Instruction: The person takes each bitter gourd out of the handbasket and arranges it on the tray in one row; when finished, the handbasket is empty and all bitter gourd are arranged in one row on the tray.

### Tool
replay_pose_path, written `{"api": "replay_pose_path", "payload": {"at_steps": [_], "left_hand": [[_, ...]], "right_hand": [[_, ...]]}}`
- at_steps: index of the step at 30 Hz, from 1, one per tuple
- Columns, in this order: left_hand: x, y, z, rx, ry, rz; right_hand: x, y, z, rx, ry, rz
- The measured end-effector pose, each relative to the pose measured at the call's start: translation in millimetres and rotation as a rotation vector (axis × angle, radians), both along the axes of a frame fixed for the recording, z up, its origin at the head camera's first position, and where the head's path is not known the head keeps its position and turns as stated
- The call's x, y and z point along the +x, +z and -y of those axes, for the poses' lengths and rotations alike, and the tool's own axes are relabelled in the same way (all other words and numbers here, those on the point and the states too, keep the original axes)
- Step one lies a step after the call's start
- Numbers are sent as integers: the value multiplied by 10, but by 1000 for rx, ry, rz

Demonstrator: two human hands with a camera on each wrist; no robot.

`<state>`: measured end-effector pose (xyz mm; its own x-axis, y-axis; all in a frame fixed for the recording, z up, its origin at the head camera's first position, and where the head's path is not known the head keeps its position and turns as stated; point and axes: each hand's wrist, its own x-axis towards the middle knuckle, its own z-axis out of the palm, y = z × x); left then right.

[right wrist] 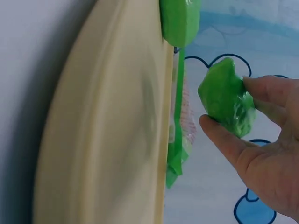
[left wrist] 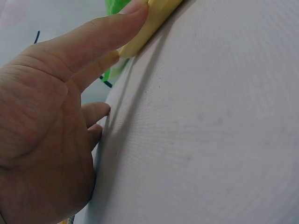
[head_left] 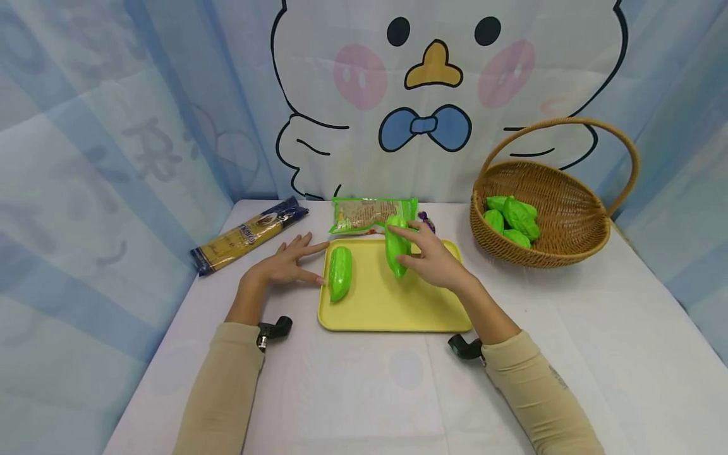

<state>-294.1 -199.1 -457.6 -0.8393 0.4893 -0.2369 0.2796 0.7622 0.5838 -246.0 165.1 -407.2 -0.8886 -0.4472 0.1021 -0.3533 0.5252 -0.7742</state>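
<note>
My right hand (head_left: 435, 259) pinches a shiny green, oblong vegetable-like piece (head_left: 396, 246) between thumb and fingers. In the right wrist view this green piece (right wrist: 226, 98) is held clear of the tray surface. Below it lies a yellow rectangular tray (head_left: 398, 313). A second green oblong piece (head_left: 340, 273) rests lengthwise near the tray's left end. My left hand (head_left: 284, 262) is at the tray's left rim, fingers spread, with the thumb and index finger touching the edge. The left wrist view shows the thumb (left wrist: 98, 37) extended against the yellow rim.
A wicker basket (head_left: 546, 253) with a tall handle stands at the right, holding several green pieces (head_left: 520, 218). Behind the tray lies a green-edged clear packet (head_left: 370, 213), with a small purple wrapped item (head_left: 425, 220) beside it. A yellow and dark-blue pasta packet (head_left: 250, 236) lies at the left.
</note>
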Motion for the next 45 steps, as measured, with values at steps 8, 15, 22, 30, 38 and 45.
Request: {"api": "replay_pose_path", "payload": {"at_steps": [8, 15, 22, 30, 38, 45], "left_hand": [[-1, 6, 0, -8, 6, 9], [-3, 13, -1, -12, 8, 5], [-14, 0, -15, -7, 1, 4], [-12, 7, -22, -11, 4, 7], [-20, -11, -7, -12, 1, 7], [-17, -2, -3, -8, -1, 8]], "right_hand": [[-25, -82, 99, 24, 19, 4], [-61, -136, 202, 55, 73, 46], [-133, -137, 331, 81, 141, 48], [-141, -156, 408, 118, 168, 98], [-103, -200, 451, 158, 163, 71], [-80, -220, 480, 159, 142, 104]]}}
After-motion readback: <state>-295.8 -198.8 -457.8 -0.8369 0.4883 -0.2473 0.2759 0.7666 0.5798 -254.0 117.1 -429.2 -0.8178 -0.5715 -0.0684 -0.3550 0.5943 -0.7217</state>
